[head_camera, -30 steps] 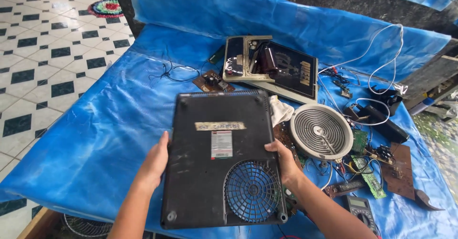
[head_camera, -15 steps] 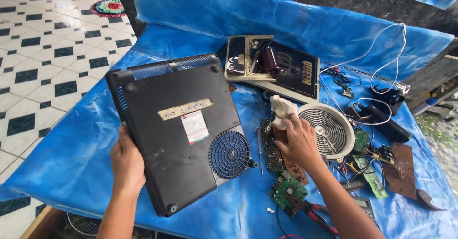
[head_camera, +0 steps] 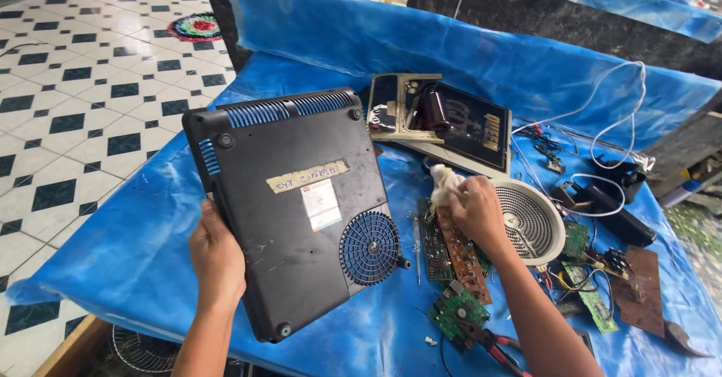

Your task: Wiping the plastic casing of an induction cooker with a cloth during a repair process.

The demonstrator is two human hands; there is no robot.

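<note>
Black plastic fills the left hand (head_camera: 216, 260), which grips the lower left edge of the upturned cooker base (head_camera: 293, 204) and holds it tilted up off the counter (head_camera: 135, 249). A second ago both hands held this base flat; now the right hand (head_camera: 475, 213) has let go and closes around a white cloth (head_camera: 444, 184), pressing it onto the brown circuit board (head_camera: 460, 251) that the lifted base has uncovered. On the base sit a torn tan strip of tape (head_camera: 307, 175) and, just below it, a small white rectangular label (head_camera: 321, 204), above a round fan grille (head_camera: 369, 247). Beside the right hand lies a round coil (head_camera: 535, 223); a green circuit board (head_camera: 457, 313) lies nearer the person on the blue sheet.
</note>
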